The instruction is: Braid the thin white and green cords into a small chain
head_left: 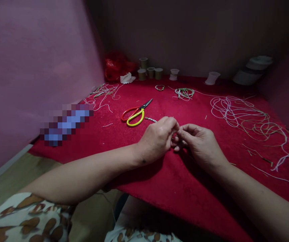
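My left hand [156, 139] is closed in a pinch on a braided cord [150, 119], whose looped end sticks out to the left past the knuckles. My right hand [201, 143] meets it at the fingertips, thumb and forefinger pinched together. Whatever lies between those right fingertips is too small to make out. Scissors [136, 116] with one red and one yellow handle lie just beyond my left hand, their blades pointing away to the right.
Tangled thread [235, 112] spreads over the right of the red cloth [124, 171]. More thread [105, 94] lies at the back left. Spools [158, 73], a red bag [116, 67], a green-white coil [184, 93] and a small braided ring [159, 88] are along the back.
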`<state>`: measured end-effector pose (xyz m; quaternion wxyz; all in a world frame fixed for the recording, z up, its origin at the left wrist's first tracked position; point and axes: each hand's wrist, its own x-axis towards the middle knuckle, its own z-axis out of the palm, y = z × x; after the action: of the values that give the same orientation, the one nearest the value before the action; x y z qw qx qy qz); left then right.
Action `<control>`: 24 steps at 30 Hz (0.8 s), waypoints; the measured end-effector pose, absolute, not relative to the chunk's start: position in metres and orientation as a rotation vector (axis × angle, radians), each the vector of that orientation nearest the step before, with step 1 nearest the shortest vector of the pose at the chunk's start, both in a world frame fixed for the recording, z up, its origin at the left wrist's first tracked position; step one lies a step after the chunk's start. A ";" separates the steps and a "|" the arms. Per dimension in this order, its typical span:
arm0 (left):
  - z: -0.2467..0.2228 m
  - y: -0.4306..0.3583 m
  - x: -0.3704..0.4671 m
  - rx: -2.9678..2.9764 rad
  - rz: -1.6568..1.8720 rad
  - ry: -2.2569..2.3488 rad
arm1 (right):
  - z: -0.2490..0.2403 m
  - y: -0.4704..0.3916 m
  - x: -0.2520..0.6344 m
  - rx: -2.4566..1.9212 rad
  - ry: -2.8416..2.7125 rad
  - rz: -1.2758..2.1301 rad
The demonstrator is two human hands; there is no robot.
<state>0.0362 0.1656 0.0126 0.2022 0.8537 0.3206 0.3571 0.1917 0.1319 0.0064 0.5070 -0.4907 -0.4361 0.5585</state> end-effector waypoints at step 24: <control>0.050 0.165 0.043 1.590 0.667 1.120 | 0.009 0.135 0.187 -1.197 -1.010 1.332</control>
<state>0.0434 0.1647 0.0495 0.5166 0.6623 0.4663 0.2776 0.1871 0.1354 0.0095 0.5164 -0.4986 -0.4208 0.5547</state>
